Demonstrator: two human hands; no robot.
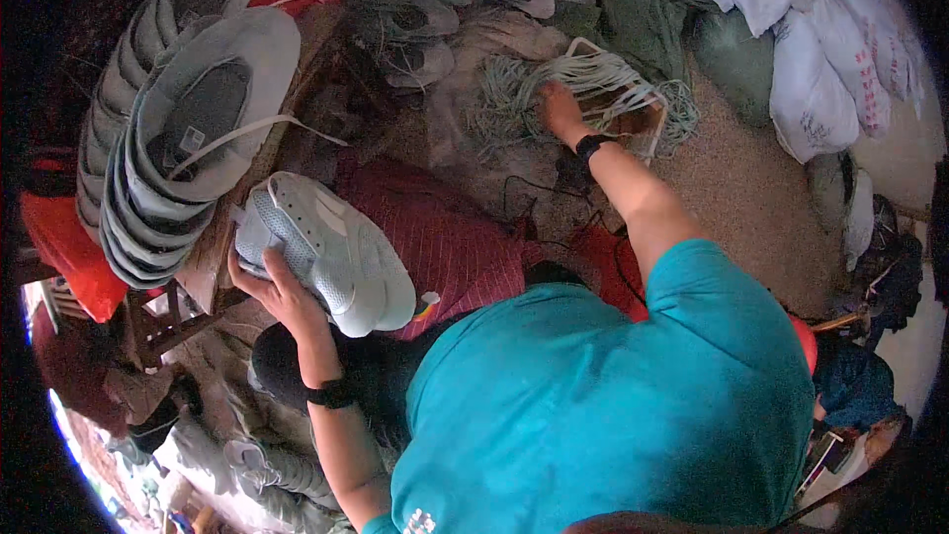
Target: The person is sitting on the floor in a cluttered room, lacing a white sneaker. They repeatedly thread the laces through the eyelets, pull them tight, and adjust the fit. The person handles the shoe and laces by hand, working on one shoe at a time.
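The left hand (272, 287) grips a pale shoe (331, 247) from beneath; the right hand (559, 107) closes on a lace bundle (593, 74).

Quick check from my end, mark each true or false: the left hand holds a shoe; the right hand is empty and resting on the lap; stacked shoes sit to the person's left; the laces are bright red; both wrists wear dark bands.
1. The left hand holds a pale grey shoe. True.
2. The right hand rests empty on the lap. False: it reaches forward into a bundle of laces.
3. Stacked shoes sit to the person's left. True.
4. The laces are bright red. False: they are pale greenish grey.
5. Both wrists wear dark bands. True.
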